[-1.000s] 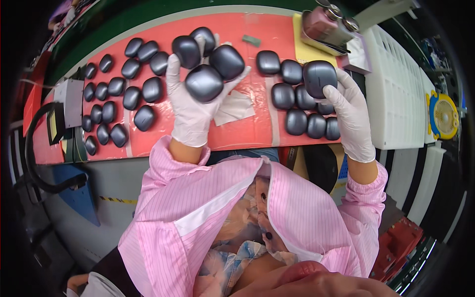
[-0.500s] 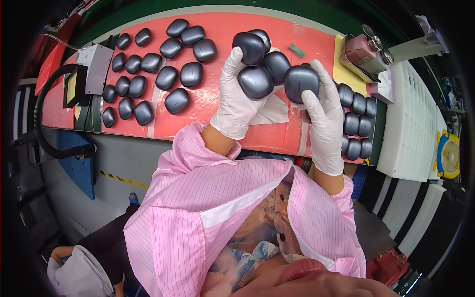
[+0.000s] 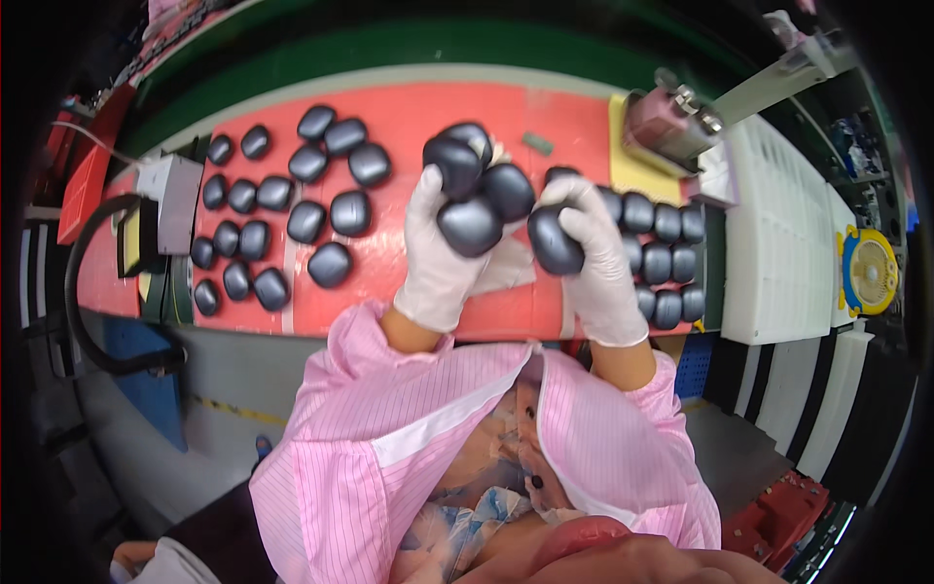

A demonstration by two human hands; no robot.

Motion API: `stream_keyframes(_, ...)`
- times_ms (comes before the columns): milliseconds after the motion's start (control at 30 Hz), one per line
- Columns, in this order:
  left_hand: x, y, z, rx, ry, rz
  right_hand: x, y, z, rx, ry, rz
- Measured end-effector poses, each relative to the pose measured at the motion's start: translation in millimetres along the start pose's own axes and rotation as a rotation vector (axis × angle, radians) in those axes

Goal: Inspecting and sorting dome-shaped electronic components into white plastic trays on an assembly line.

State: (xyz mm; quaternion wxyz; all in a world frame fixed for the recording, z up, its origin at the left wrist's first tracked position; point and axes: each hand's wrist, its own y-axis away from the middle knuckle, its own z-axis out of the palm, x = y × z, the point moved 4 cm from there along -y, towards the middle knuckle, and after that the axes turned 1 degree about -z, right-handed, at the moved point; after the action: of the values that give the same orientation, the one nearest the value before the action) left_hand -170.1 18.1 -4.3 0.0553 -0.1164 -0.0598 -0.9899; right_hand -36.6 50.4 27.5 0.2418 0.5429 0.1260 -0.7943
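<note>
My left hand (image 3: 436, 274), in a white glove, is closed round a cluster of several earbud cases (image 3: 469, 227), dark grey, glossy and rounded. Its fingers are mostly hidden behind them. A single earbud case (image 3: 556, 240) is gripped between the thumb and fingers of my gloved right hand (image 3: 605, 268), just right of the cluster and apart from it. Both hands are above the red mat (image 3: 389, 277). More of these cases stand in rows (image 3: 658, 263) beside and behind my right hand. Under my left hand's cases lies a white cloth or paper (image 3: 508, 268).
Loose earbud cases (image 3: 309, 222) are spread over the mat's left side. A grey box (image 3: 167, 206) and black hose (image 3: 78, 321) stand at the far left. Pump-top bottles (image 3: 671, 131) sit on a yellow sheet, back right, near white trays (image 3: 773, 243). A small green block (image 3: 537, 144) lies behind.
The view has shifted, so the table sits lower and further left. My right hand has turned its case to another side and moved slightly away from the left hand's cluster.
</note>
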Motion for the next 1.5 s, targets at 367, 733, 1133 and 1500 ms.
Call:
stream_keyframes(367,-3,2,-9,-0.066,0.071,-0.038,-182,-86,-60,0.386,0.124,-0.287)
stream_keyframes(733,-3,1,-5,-0.007,0.162,-0.102,-56,32,-15,0.003,0.029,0.018)
stream_keyframes(1133,-6,2,-5,0.036,0.19,-0.145,-29,69,-4,0.085,0.268,-0.043)
stream_keyframes(1500,13,34,11,0.006,0.204,-0.233,-15,83,14,0.176,0.213,-0.054)
